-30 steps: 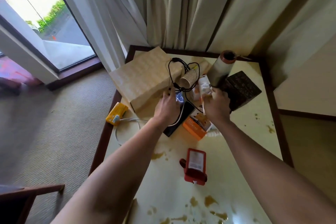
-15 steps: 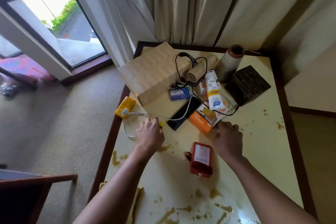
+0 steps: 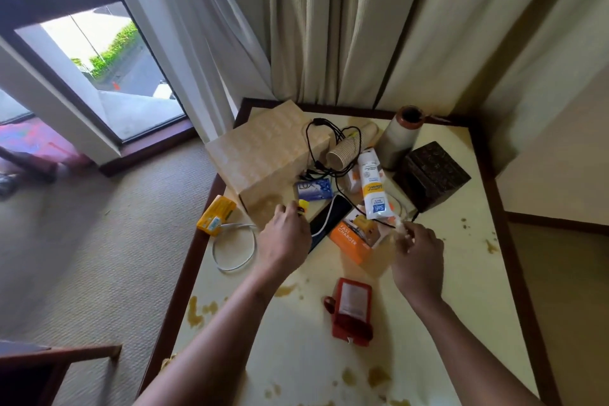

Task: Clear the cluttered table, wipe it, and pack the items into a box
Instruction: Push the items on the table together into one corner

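Both of your hands are deeper in the clutter than half a second ago. Your left hand [image 3: 285, 237] has moved from the loop of the white cable [image 3: 234, 247] up to the near corner of the beige box [image 3: 263, 155]. Your right hand [image 3: 418, 257] has gone from below the orange charger box [image 3: 351, 239] to its right side, at the lower end of the white tube [image 3: 374, 184]. That tube, which you held a second ago, lies across the pile.

Your left fingers [image 3: 290, 212] curl downward, their tips at a small yellow and red item [image 3: 304, 208] just beside the black phone [image 3: 329, 217]. This view does not show whether they grip it or only touch it. Your right fingertips [image 3: 406, 234] are bunched together and pinch a small white piece [image 3: 399, 227], too blurred to name, near a strand of the black cable [image 3: 316, 148].

The beige box stands at the far left corner of the table [image 3: 461, 273], its lid closed. Beside it a paper cup [image 3: 344, 152] lies tipped inside the cable's loops, and a blue soap bar [image 3: 314, 189] sits in front. A red card holder [image 3: 351, 310] lies apart, nearer you, between your forearms. Brown stains [image 3: 197, 310] mark the tabletop.
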{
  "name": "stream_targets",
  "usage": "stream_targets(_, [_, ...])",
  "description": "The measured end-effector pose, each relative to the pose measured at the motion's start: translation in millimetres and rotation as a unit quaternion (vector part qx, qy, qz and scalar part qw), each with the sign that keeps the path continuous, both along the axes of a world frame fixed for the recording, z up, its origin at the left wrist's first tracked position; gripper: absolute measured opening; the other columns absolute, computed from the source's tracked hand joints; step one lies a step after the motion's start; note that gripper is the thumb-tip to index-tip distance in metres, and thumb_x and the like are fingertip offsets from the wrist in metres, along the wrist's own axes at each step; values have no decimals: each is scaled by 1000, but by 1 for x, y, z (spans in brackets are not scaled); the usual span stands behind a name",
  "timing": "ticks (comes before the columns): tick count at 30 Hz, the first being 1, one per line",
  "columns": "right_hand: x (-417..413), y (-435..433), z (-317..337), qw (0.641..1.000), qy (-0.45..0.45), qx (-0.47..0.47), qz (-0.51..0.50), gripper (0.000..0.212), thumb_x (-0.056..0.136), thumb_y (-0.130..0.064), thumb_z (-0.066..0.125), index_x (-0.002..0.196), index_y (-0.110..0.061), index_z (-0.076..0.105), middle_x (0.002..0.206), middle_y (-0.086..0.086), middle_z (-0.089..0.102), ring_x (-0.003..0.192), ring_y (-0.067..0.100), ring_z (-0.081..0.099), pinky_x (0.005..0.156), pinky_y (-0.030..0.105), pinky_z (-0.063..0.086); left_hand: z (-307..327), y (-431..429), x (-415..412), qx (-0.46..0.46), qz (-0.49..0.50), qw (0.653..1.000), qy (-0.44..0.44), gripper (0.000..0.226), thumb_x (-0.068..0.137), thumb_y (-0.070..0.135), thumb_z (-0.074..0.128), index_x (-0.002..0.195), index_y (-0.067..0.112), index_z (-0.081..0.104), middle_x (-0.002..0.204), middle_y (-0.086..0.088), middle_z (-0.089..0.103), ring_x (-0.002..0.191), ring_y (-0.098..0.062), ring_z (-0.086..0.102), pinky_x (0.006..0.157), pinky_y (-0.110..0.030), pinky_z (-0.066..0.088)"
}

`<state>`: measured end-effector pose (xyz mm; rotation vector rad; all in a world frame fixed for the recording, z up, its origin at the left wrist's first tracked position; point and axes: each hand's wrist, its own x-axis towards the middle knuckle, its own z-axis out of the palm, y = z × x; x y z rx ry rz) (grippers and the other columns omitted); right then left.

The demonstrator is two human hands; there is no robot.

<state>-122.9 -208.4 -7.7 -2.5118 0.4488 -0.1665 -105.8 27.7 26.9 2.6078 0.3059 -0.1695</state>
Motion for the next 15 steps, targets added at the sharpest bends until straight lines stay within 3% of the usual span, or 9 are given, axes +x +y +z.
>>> stream_targets(4, [60, 5, 23, 994, -43, 98, -12, 29, 95, -8, 59, 123, -7, 67, 115, 18, 70, 106, 37, 63, 78, 35, 46, 12, -23, 51, -25, -47, 998, -28, 44, 106, 28, 44, 149, 19, 43, 133, -12, 55, 112, -37, 62, 86, -46, 55])
stream_targets(8, [111, 5, 26, 997, -40, 67, 3, 26, 97, -11, 57, 122, -7, 67, 112, 18, 73, 105, 37, 67, 75, 28, 39, 12, -48, 90, -35, -117, 992, -35, 53, 100, 19, 52, 151, 17, 37, 142, -13, 53, 117, -37, 60, 86, -47, 56])
stream_targets(15, [137, 3, 20, 998, -6, 43, 45, 22, 100, -22, 57, 109, -6, 70, 101, 19, 74, 93, 37, 71, 73, 32, 49, -2, -75, 107, -66, -111, 991, -30, 47, 96, 24, 63, 139, 11, 48, 135, -16, 58, 117, -38, 60, 90, -50, 53])
